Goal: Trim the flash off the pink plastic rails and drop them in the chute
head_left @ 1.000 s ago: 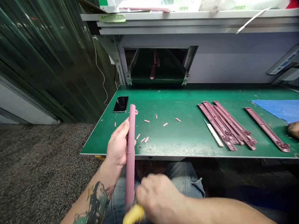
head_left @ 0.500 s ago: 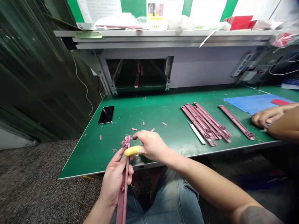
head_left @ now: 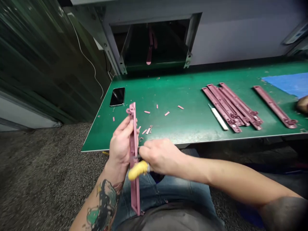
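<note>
My left hand (head_left: 122, 139) is wrapped round a long, narrow pink plastic part (head_left: 135, 195), a channel-like strip with a moulded, looped end pointing up and away. The strip stands steeply over my lap, in front of the table edge. Closed beside its middle is my right hand (head_left: 163, 156), its thumb in a yellow cover (head_left: 137, 170) lying across the strip. A small dark tip shows between the right fingers and the strip; what it belongs to is hidden. Small pink scraps (head_left: 148, 129) lie on the green table just beyond my hands.
Several similar pink strips (head_left: 223, 102) lie in a pile at the right, with a white-handled knife (head_left: 219, 119) alongside. Another strip (head_left: 274, 106) lies apart near a blue sheet (head_left: 291, 84). A phone (head_left: 117, 96) rests at the left. Behind is a chute opening (head_left: 156, 65). A co-worker's hand (head_left: 302, 104) is at the right edge.
My view has tilted down. My right hand has moved from the strip's looped end down to its middle. The left hand still holds the strip, which has come more fully into view.
</note>
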Action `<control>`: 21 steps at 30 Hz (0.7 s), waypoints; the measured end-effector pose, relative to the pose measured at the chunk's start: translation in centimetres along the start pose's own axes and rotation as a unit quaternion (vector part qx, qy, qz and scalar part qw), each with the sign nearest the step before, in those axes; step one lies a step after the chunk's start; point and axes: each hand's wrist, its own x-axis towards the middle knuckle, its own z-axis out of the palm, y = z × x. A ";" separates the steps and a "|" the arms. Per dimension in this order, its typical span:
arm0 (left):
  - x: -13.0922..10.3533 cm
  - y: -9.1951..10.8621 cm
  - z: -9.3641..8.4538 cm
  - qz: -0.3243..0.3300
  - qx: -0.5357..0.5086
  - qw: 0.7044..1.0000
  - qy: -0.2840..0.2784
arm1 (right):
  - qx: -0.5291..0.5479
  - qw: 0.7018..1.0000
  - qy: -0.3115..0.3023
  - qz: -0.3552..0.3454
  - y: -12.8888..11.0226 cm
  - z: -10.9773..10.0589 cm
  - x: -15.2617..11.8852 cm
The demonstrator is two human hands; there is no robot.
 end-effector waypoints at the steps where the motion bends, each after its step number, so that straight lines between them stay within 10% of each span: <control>1: 0.9 0.5 0.0 0.015 -0.011 1.000 -0.003 | 0.014 0.999 -0.020 -0.028 -1.4 1.0 -1.2; 7: 4.6 2.2 -0.7 0.042 -0.092 0.995 -0.018 | 0.099 0.982 -0.117 -0.112 -3.9 5.1 -5.8; 12: 3.5 1.4 -0.8 -0.028 -0.105 0.994 -0.025 | 0.173 0.982 0.016 0.070 0.9 2.7 -2.9; 21: -1.3 -1.3 -0.1 -0.126 -0.091 0.987 -0.038 | 0.090 0.963 0.172 0.188 4.9 -1.3 1.9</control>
